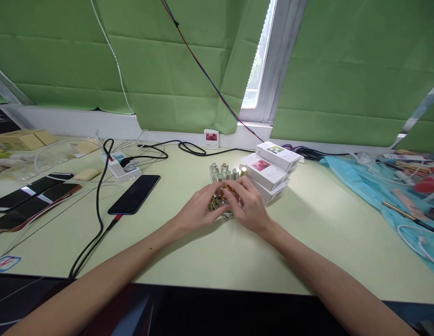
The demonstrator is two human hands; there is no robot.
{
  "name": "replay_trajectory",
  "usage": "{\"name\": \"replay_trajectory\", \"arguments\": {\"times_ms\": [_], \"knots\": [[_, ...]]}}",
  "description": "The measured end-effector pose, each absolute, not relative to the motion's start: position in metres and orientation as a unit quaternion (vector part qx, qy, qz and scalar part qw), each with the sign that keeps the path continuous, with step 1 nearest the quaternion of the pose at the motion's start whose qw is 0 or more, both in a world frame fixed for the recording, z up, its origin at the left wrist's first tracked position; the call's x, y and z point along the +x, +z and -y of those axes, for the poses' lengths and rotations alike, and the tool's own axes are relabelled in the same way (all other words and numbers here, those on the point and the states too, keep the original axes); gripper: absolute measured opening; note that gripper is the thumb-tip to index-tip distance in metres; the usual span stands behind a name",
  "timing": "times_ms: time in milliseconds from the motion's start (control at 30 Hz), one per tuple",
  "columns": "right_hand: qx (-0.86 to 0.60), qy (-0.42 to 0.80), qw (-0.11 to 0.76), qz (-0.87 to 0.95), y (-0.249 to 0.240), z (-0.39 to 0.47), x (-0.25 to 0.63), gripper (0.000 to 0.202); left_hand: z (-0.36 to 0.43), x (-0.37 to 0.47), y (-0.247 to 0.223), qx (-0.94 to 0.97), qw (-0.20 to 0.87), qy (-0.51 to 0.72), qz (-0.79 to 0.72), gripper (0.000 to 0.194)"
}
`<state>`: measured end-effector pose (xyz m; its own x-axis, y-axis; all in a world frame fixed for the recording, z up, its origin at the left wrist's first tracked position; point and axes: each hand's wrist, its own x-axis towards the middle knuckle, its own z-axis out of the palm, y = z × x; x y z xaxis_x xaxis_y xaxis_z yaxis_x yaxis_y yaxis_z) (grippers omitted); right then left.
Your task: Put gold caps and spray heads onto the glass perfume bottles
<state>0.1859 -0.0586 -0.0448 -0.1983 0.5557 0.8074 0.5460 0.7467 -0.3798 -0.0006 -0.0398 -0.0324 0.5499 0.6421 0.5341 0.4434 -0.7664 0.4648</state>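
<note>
My left hand (199, 206) and my right hand (251, 206) meet over the middle of the table, with their fingers curled in. Between the fingertips shows a small glass bottle (228, 187) with an amber tint, which both hands seem to grip. Just beyond the fingers stands a cluster of small glass bottles (234, 174) with silver and gold caps. Under my hands lie more shiny glass pieces (217, 203), partly covered by the fingers. A stack of white boxes (264, 171) with printed flower pictures rises right behind my right hand.
Left of my hands lies a black phone (134, 194) on a cable. Behind it are a white power strip (122, 169) and black cords. More phones (31, 203) lie far left. A small white box (211, 139) leans at the wall. Blue sheeting (374, 191) with clutter covers the right.
</note>
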Motion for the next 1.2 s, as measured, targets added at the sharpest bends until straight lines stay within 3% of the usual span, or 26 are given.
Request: {"name": "replay_trajectory", "arguments": {"times_ms": [200, 533, 1200], "knots": [[-0.346, 0.011, 0.524, 0.778, -0.0453, 0.0582, 0.1858, 0.023, 0.0404, -0.0001, -0.0329, 0.872, 0.122, 0.360, -0.308, 0.021], [-0.349, 0.025, 0.513, 0.784, -0.0483, 0.0567, 0.1845, 0.024, 0.0388, -0.0002, -0.0354, 0.873, 0.108, 0.361, -0.309, 0.013], [-0.360, 0.053, 0.496, 0.789, -0.0486, 0.0571, 0.1850, 0.018, 0.0396, -0.0017, -0.0373, 0.874, 0.113, 0.342, -0.326, 0.011]]}}
